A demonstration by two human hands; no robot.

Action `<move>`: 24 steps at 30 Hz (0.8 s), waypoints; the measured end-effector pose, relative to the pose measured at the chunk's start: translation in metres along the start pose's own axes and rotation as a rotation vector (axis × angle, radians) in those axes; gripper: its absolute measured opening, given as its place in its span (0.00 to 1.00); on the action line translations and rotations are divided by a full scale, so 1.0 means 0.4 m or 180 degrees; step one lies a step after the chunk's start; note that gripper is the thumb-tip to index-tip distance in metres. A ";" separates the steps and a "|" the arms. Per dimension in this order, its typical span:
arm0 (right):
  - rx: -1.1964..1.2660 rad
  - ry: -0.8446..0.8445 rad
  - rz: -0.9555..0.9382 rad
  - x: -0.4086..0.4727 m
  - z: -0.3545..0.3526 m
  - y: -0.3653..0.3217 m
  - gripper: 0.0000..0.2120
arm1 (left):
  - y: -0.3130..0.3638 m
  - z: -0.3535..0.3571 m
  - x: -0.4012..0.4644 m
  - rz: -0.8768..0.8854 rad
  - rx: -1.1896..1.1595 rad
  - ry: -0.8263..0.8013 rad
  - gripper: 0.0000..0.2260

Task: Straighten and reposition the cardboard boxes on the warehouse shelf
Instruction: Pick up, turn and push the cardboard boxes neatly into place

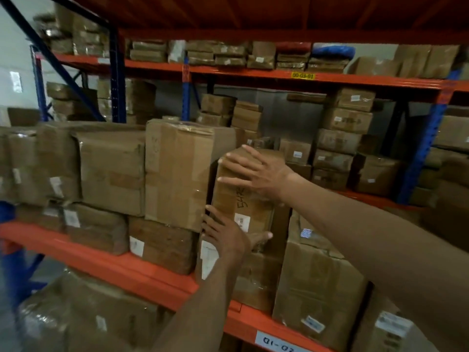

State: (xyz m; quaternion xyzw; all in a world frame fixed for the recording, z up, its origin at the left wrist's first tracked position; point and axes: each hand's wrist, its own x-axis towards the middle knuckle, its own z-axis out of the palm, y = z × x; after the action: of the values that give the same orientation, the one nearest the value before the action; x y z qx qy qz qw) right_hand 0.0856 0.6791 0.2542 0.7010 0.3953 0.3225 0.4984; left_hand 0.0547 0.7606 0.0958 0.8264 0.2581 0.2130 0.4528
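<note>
Both hands are on the tall narrow cardboard box (pixel 243 199), standing just right of centre on the orange shelf (pixel 106 262). The right hand (pixel 253 171) lies flat, fingers spread across its upper face; the left hand (pixel 225 235) cups its lower edge, fingers straight at the left side, thumb tucked under at 4 o'clock. It leans a touch, wedged between the big upright box (pixel 177 174) at 9 o'clock and the large carton (pixel 314 283) at 4 o'clock.

The risk, as I judge it: it sits on a crumpled box (pixel 253 280) below, so a hard shove could tip it backward or nudge its big neighbour off its own stack.

Count: two hands, one box in hand, roughly eight boxes along this shelf front; the rest blur.
</note>
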 end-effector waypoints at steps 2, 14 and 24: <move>-0.0275 -0.0148 -0.0222 0.041 -0.014 -0.003 0.63 | 0.002 0.019 -0.004 0.0013 0.0002 0.0166 0.79; -0.0457 -0.0504 -0.0696 0.119 -0.042 0.015 0.70 | 0.006 0.032 0.012 0.0481 -0.0116 0.0508 0.74; 0.0201 -0.0240 0.0202 -0.130 0.038 0.209 0.74 | 0.172 -0.006 0.007 0.1900 0.0363 0.0492 0.71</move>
State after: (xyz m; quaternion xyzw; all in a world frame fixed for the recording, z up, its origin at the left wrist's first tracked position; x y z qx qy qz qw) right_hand 0.0930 0.6109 0.3263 0.7402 0.3638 0.2988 0.4801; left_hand 0.0716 0.7325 0.1563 0.8712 0.0493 0.3838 0.3022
